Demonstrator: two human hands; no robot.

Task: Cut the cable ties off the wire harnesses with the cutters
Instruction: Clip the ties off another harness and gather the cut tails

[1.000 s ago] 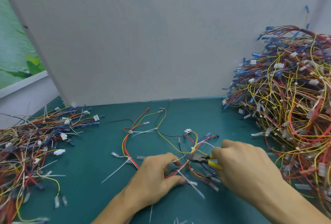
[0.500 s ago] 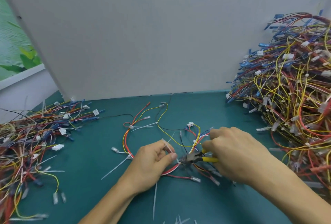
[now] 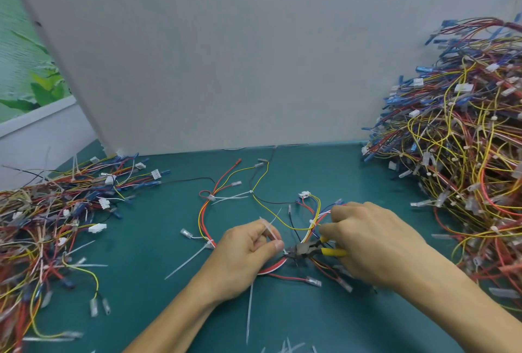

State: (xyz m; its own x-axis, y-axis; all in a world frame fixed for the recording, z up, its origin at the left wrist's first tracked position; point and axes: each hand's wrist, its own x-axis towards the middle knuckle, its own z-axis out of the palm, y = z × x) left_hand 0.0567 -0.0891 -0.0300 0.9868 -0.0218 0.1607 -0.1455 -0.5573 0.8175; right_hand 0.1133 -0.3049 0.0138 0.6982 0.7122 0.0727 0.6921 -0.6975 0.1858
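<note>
One wire harness (image 3: 226, 203) of red, yellow, black and blue wires lies spread on the green mat. My left hand (image 3: 243, 256) pinches a white cable tie (image 3: 269, 230) at the harness bundle between thumb and fingers. My right hand (image 3: 370, 242) grips the yellow-handled cutters (image 3: 310, 249), whose dark jaws point left and sit right at my left thumb tip, on the red and white wires. More white ties (image 3: 228, 198) remain on the harness further back.
A big heap of harnesses (image 3: 457, 155) fills the right side. A flatter heap (image 3: 48, 220) lies at the left. Cut tie tails (image 3: 249, 310) lie scattered on the mat (image 3: 158, 282). A grey board (image 3: 226, 56) stands behind.
My left hand turned from lying flat on the wires to pinching a tie. The cutters' jaws moved left to meet it. The view shifted slightly.
</note>
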